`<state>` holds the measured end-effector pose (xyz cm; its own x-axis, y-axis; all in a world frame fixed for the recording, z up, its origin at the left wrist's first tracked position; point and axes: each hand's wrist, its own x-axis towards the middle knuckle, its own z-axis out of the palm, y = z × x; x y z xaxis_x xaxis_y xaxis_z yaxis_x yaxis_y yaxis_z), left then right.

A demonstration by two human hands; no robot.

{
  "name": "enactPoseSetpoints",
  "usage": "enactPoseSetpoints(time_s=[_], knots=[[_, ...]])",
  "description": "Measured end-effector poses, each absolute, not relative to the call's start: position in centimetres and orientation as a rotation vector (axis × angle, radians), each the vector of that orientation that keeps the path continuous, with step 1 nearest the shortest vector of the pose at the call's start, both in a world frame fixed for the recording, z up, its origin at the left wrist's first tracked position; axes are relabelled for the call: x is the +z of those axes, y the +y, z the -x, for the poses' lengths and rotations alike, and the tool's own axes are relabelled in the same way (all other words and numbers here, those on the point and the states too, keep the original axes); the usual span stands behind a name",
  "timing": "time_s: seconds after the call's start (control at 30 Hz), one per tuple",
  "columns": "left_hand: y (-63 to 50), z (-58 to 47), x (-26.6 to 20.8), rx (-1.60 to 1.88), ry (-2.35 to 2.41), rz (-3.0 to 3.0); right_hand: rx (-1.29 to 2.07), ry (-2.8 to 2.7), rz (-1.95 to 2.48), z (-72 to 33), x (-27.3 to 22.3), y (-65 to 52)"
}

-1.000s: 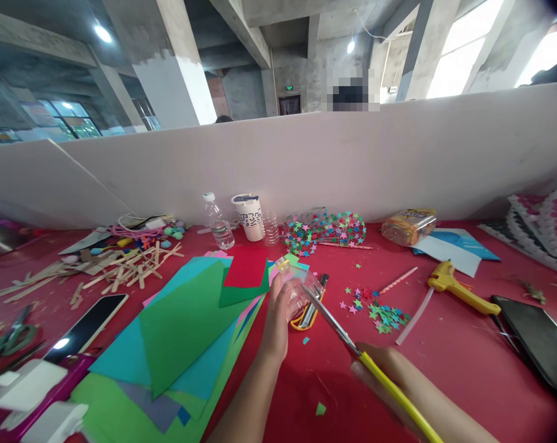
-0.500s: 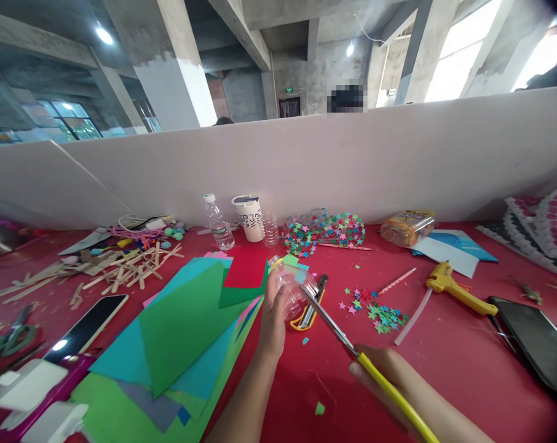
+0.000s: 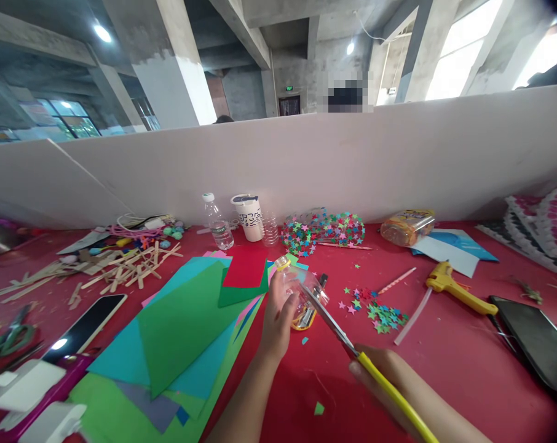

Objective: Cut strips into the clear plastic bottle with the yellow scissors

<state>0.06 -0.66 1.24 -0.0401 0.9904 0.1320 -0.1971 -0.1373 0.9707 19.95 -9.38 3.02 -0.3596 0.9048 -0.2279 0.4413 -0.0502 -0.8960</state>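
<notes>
My left hand (image 3: 278,317) is closed around a clear plastic bottle piece (image 3: 312,284) that has a yellow ring at its neck. In my right hand (image 3: 380,372) are scissors (image 3: 383,386) with yellow handles and long metal blades. The blade tips reach the clear plastic; whether they are cutting into it I cannot tell. Under the bottle piece lies a yellow-and-black utility knife (image 3: 305,319), partly hidden. Small star cutouts (image 3: 385,317) are scattered to the right of the bottle piece.
Stacked coloured paper (image 3: 186,326) covers the left of the red table. Behind stand a water bottle (image 3: 218,223), a white cup (image 3: 249,216) and star-covered plastic pieces (image 3: 324,232). A yellow glue gun (image 3: 460,289) and a black tablet (image 3: 534,341) lie right; wooden sticks (image 3: 126,267) and a phone (image 3: 85,327), left.
My left hand has shifted slightly right and turned the bottle piece, which now covers more of the utility knife. The scissors stay almost in the same place.
</notes>
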Motion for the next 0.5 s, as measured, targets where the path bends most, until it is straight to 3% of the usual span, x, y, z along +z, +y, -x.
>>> enactPoseSetpoints(time_s=[0.5], knots=[[-1.03,-0.17,0.63,1.423,1.002,-1.18,1.447,-1.75,1.441,-19.71,3.37,-9.4]])
